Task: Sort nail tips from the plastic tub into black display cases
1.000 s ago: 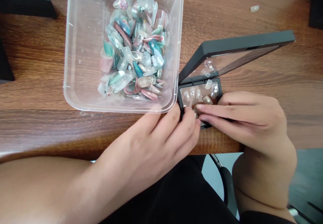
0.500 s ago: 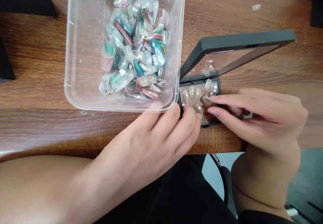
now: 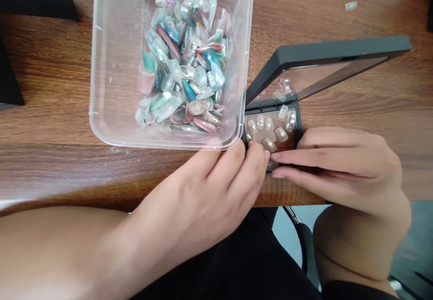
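My left hand (image 3: 209, 187) has its fingers curled at the near left edge of a small black-framed case (image 3: 298, 122), some fingertips hidden under a clear plastic tub (image 3: 169, 141). Inside the case lie several translucent false nails, among them one with a white star (image 3: 269, 144) and another starred nail (image 3: 281, 134). The case's windowed lid (image 3: 345, 51) stands raised. My right hand (image 3: 352, 167) reaches in from the right. Its thumb and index tips are slightly apart at the case's near end, beside my left fingertips; a translucent piece shows between them. The other fingers are folded.
The tub holds a heap of false nails (image 3: 189, 90) in clear, pink, teal and blue. One loose nail (image 3: 351, 6) lies on the wooden table (image 3: 324, 11) at the back right. Black frames (image 3: 40, 6) stand at the left. The table's near edge runs below my hands.
My right fingertips have moved from the starred nail at the case's right side toward its near end, close to my left fingers. My left hand keeps its place. The view has shifted slightly.
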The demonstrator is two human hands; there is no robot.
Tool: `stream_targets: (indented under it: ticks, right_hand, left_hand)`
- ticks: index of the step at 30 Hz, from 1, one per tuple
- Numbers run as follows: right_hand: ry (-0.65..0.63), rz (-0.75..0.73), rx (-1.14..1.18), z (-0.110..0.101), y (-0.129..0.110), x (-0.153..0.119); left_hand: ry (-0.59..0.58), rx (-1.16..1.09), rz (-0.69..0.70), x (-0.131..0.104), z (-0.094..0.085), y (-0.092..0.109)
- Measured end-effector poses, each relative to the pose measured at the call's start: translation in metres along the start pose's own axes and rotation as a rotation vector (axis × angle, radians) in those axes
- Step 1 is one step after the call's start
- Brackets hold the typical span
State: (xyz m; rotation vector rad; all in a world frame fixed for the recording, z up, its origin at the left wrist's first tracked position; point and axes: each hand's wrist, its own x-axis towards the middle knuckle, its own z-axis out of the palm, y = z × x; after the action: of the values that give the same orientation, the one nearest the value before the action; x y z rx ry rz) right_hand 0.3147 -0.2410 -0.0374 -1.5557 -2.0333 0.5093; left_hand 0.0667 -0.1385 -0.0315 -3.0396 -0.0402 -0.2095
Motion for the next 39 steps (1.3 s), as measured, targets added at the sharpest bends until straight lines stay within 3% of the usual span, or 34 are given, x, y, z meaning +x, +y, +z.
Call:
stream_targets:
  ticks: [11,16,20,27,33,39]
  right_hand:
    - [-0.03,0.022,0.121,-0.003,-0.007,0.002]
    - [0.229,-0.061,-0.177,0.002,-0.018,-0.006]
    - [0.31,-0.214,-0.474,0.013,-0.019,-0.012]
    - [0.194,-0.216,-0.596,0.021,-0.032,-0.018]
    - [0.249,-0.138,-0.72,0.027,-0.043,-0.01]
    - [0.183,-0.023,-0.595,0.029,-0.053,-0.014]
  left_hand:
    - [0.112,-0.075,0.076,-0.007,0.003,0.0]
    - [0.072,0.004,0.068,-0.004,0.003,0.005]
    - [0.103,0.031,0.089,-0.002,0.004,0.007]
    - [0.214,-0.02,0.113,-0.001,0.005,0.002]
    - [0.225,-0.03,0.118,0.003,0.002,0.0]
    - [0.238,-0.034,0.105,0.005,-0.002,-0.002]
